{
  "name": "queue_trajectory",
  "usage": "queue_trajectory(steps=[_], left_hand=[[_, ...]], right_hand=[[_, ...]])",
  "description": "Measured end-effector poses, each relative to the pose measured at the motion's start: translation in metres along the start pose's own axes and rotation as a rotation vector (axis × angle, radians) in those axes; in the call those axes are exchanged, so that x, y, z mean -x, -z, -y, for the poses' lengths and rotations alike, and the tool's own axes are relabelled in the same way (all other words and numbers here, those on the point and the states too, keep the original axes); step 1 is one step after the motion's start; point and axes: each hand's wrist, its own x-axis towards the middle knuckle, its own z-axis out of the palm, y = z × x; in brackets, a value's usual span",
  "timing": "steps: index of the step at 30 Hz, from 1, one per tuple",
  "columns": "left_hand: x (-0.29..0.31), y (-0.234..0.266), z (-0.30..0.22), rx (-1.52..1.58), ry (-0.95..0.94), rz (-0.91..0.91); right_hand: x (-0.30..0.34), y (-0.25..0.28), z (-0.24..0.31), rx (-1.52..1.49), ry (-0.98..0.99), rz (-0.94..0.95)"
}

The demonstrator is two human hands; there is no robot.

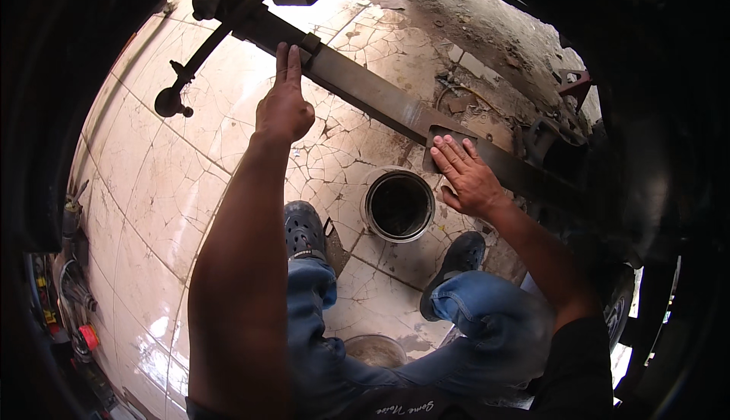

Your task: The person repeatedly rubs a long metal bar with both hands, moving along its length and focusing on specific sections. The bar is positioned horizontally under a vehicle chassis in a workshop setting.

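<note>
A long grey metal bar [372, 95], flat-faced like a leaf spring, runs slantwise from the upper left toward the right. My left hand [286, 108] has two fingers stretched onto its left part, beside a small metal clip [310, 43]; the other fingers are curled, and nothing shows in the hand. Farther right, my right hand [471, 173] lies with fingers stretched over a small dark plate [441, 131] on the bar. Its thumb points away from the fingers. Whether the plate is fixed to the bar, I cannot tell.
Below the bar stands a round open can [399, 206] with a dark inside, between my shoes. A dark rod with a rounded end [169, 102] hangs at the upper left. Cracked tiles [144, 184] cover the floor. Tools [76, 287] lie at the left edge; a red stand [575, 85] is far right.
</note>
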Motion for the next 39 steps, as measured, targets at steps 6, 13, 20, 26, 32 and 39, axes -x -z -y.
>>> queue_trajectory(steps=[6, 13, 20, 26, 32, 39], left_hand=[[-0.002, -0.006, 0.002, 0.067, 0.017, -0.023], [0.002, 0.002, 0.003, 0.017, -0.001, 0.023], [-0.003, -0.006, -0.005, 0.060, 0.061, -0.014], [0.002, -0.001, 0.006, 0.034, 0.022, -0.001], [0.002, -0.001, 0.001, 0.046, 0.041, 0.021], [-0.004, -0.008, 0.004, 0.055, -0.017, -0.026]], right_hand=[[-0.046, 0.004, 0.018, -0.039, -0.012, 0.009], [0.003, 0.003, -0.001, 0.047, 0.003, 0.065], [-0.041, 0.005, 0.025, -0.029, 0.000, 0.034], [-0.017, 0.010, 0.010, -0.078, -0.023, 0.075], [-0.005, -0.004, 0.013, -0.023, -0.028, 0.000], [-0.038, 0.003, 0.025, -0.052, -0.038, 0.029]])
